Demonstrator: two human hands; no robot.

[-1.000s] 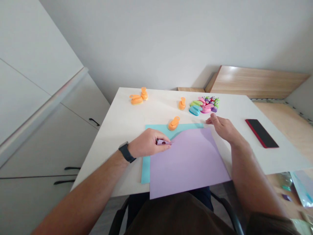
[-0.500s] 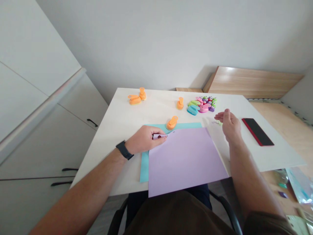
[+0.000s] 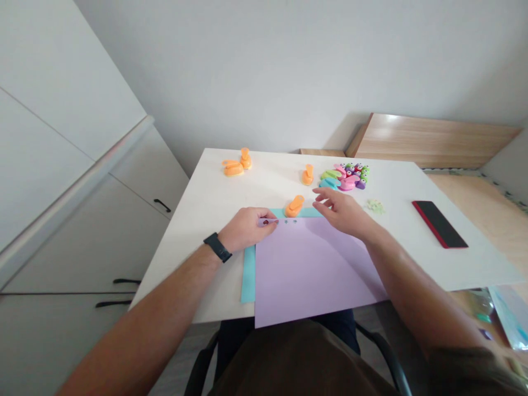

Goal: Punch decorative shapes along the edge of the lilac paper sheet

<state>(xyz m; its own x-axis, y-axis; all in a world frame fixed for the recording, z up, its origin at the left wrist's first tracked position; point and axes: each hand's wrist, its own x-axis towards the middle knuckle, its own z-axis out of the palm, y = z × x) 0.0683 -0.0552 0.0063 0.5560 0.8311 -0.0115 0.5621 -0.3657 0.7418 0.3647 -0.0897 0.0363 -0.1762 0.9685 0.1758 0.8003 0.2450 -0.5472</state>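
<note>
My left hand [image 3: 251, 228] pinches the upper left corner of a purple sheet of paper [image 3: 309, 269]. Small punched shapes, one dark heart-like, show along the sheet's top edge. Beneath it lies a light blue sheet [image 3: 248, 280], visible at the left and top. An orange craft punch [image 3: 294, 206] stands just past the purple sheet's top edge, on the blue strip. My right hand [image 3: 340, 210] hovers over the sheet's upper right part, fingers apart and pointing toward that punch, with nothing in it. A small heap of pale green paper bits [image 3: 375, 206] lies to its right.
More orange punches [image 3: 233, 168] sit at the back left, another orange punch [image 3: 307, 175] at the back middle. Green, blue and pink punches [image 3: 350, 182] cluster beside several small eyed punches [image 3: 363, 171]. A black and red flat case [image 3: 439, 224] lies at the table's right.
My right hand has moved left from beside the pale bits to near the orange punch. The sheet's top edge lies flatter, showing more punched shapes. My left hand keeps its hold; the view shifted slightly.
</note>
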